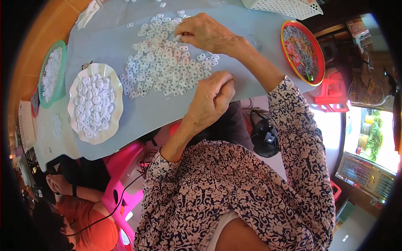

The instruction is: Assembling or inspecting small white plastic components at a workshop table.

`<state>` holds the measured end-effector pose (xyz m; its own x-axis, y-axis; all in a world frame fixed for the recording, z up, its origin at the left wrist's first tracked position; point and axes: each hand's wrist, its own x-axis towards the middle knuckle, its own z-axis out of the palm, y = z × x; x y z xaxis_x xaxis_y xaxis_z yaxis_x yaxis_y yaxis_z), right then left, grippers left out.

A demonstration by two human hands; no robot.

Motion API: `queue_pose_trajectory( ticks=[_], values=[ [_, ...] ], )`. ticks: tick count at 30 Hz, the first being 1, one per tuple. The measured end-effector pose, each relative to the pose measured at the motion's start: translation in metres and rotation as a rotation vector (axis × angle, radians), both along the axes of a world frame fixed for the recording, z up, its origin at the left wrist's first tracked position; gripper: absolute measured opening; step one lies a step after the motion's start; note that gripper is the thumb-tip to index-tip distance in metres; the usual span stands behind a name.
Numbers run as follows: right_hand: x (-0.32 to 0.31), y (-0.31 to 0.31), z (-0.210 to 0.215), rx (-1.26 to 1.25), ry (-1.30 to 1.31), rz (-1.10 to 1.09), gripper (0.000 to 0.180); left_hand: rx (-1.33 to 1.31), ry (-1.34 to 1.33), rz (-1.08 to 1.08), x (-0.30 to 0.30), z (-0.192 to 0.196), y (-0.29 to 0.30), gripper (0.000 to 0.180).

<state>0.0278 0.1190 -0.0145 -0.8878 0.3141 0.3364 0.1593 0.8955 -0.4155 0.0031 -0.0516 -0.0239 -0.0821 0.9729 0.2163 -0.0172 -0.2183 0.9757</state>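
A loose heap of small white plastic pieces with holes [167, 62] is spread over the table in front of me. At its far right edge my right hand [207, 34] is closed in a pinch, with a small white plastic piece [179, 38] showing at the fingertips. My left hand [212, 97] is curled closed near the table's front edge, just on the near side of the heap. Its fingers fold inward, and what they hold, if anything, is hidden. To the left stands a white scalloped dish [117, 106] filled with white oval pieces.
A red-rimmed tray [321, 62] of small grey metal parts sits at the table's right. Far left is a green basket [63, 62] with white pieces. A white perforated basket [284, 7] stands at the back. A person in orange [98, 230] sits at lower left by a pink chair [115, 184].
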Motion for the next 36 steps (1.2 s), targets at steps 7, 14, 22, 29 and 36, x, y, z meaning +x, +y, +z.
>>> queue_pose_trajectory(
  ticks=[7,14,22,29,36],
  values=[
    [0.029,-0.021,0.021,-0.332,-0.024,-0.139,0.016,0.002,-0.042,0.056,-0.002,0.007,-0.001,0.007],
    [0.060,-0.040,0.027,-0.616,0.051,-0.341,0.014,-0.018,-0.097,0.129,-0.008,0.005,-0.002,0.012],
    [0.087,-0.042,0.014,-0.204,0.078,-0.248,0.014,-0.074,0.089,0.105,-0.009,0.005,-0.007,0.012],
    [0.058,-0.052,0.031,-0.107,0.020,-0.113,0.020,0.012,-0.019,0.142,-0.007,-0.005,-0.005,0.010],
    [0.012,-0.042,0.029,-0.184,-0.031,0.051,0.020,-0.135,-0.072,0.046,-0.010,0.005,-0.010,0.010]
  ],
)
